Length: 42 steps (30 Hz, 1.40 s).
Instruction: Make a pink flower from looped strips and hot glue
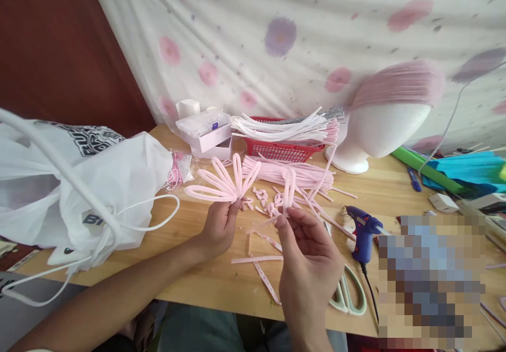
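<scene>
My left hand [220,229] is closed on a fan of pink pipe cleaner loops [222,182], pinching it at the base where the petal-like loops meet. To its right, my right hand [306,254] pinches a single pink pipe cleaner loop [290,187] upright between thumb and fingers. The fan and the loop are apart. Behind my hands lie short curled pink pieces [261,196] and a thick bundle of straight pink pipe cleaners [296,174]. A loose pink strip [256,260] and a tape measure [265,282] rest on the table between my forearms.
Green-handled scissors [358,294] and a blue glue gun [362,234] lie right of my right hand. A red basket [276,150] of white stems, white boxes [207,136] and a foam head [381,130] stand behind. A white bag [134,183] and cable sit left.
</scene>
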{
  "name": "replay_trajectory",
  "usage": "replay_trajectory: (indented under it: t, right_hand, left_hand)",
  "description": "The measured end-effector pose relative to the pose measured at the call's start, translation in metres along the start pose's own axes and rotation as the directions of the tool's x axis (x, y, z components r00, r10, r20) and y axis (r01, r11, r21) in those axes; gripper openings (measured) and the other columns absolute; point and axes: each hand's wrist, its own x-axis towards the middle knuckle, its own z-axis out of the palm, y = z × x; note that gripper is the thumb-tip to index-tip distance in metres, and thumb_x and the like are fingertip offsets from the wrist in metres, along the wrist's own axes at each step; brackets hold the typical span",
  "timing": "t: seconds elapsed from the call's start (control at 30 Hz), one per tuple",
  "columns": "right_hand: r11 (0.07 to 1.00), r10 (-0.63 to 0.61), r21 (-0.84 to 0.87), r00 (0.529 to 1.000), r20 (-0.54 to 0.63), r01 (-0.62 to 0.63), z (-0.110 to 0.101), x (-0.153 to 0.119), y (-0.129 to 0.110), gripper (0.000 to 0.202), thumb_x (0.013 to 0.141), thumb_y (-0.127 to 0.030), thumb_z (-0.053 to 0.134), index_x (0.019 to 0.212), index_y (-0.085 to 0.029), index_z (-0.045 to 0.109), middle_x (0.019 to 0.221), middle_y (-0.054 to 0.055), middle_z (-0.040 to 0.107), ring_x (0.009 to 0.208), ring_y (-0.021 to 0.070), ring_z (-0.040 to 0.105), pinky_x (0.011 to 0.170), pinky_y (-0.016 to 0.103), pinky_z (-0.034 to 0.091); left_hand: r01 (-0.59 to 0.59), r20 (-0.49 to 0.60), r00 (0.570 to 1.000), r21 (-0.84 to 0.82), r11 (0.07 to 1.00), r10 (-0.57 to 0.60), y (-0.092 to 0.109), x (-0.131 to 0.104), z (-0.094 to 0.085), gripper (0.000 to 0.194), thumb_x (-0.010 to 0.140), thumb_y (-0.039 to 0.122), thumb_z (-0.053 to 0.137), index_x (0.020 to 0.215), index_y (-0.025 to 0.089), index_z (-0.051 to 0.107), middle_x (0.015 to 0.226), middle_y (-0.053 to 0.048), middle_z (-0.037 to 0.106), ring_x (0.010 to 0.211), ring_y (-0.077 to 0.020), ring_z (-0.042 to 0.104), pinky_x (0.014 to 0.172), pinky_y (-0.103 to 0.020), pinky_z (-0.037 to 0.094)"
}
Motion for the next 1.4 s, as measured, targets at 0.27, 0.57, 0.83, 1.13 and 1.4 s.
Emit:
replay_trajectory:
  t: [0.27, 0.57, 0.83, 1.13, 1.4]
  right_hand:
    - [0.991, -0.114, -0.068, 0.993, 0.000, 0.114, 0.028, -0.010, 0.028, 0.013, 0.085, -0.030, 0.075, 0.090, -0.019, 0.070, 0.086, 0.006, 0.073, 0.079, 0.0184, 0.069, 0.076, 0.035, 0.059]
    - [0.911, -0.389, -0.121, 0.919, 0.059, 0.393, 0.043, -0.011, 0.044, 0.007, 0.090, -0.017, 0.068, 0.093, -0.021, 0.073, 0.089, 0.003, 0.076, 0.080, 0.0167, 0.072, 0.076, 0.032, 0.061]
    - [0.938, -0.321, -0.116, 0.945, 0.059, 0.326, 0.046, -0.012, 0.046, 0.006, 0.089, -0.018, 0.068, 0.092, -0.021, 0.073, 0.089, 0.004, 0.076, 0.078, 0.0162, 0.073, 0.075, 0.031, 0.061]
    - [0.936, -0.335, -0.100, 0.941, 0.043, 0.338, 0.049, -0.011, 0.045, 0.007, 0.087, -0.014, 0.070, 0.088, -0.021, 0.072, 0.080, 0.001, 0.073, 0.071, 0.0138, 0.069, 0.068, 0.027, 0.058]
    - [0.946, -0.309, -0.109, 0.951, -0.019, 0.305, 0.050, -0.014, 0.045, 0.003, 0.086, -0.018, 0.073, 0.088, -0.019, 0.071, 0.078, 0.001, 0.074, 0.072, 0.0151, 0.070, 0.069, 0.029, 0.059]
  left_hand:
    - [0.022, 0.013, 1.000, -0.033, 0.999, -0.022, 0.003, -0.002, -0.001, 0.038, 0.104, 0.040, 0.036, 0.080, 0.019, 0.059, 0.087, -0.009, 0.074, 0.084, -0.0217, 0.069, 0.080, -0.032, 0.051]
    - [0.048, 0.078, 0.996, -0.128, 0.991, -0.038, 0.007, -0.002, -0.001, 0.045, 0.104, 0.046, 0.035, 0.087, 0.017, 0.066, 0.087, -0.012, 0.074, 0.085, -0.0242, 0.069, 0.074, -0.032, 0.053]
    - [0.022, 0.072, 0.997, -0.074, 0.997, -0.017, 0.008, 0.000, -0.001, 0.044, 0.104, 0.042, 0.034, 0.086, 0.017, 0.066, 0.081, -0.010, 0.072, 0.073, -0.0226, 0.066, 0.069, -0.031, 0.051]
    - [-0.071, 0.075, 0.994, -0.074, 0.995, 0.077, 0.008, -0.002, 0.001, 0.040, 0.105, 0.031, 0.033, 0.083, 0.016, 0.063, 0.071, -0.006, 0.066, 0.070, -0.0212, 0.065, 0.069, -0.031, 0.051]
    - [-0.072, 0.094, 0.992, -0.092, 0.993, 0.081, 0.008, -0.003, 0.000, 0.040, 0.105, 0.030, 0.033, 0.095, 0.012, 0.068, 0.094, -0.014, 0.075, 0.087, -0.0259, 0.072, 0.077, -0.034, 0.053]
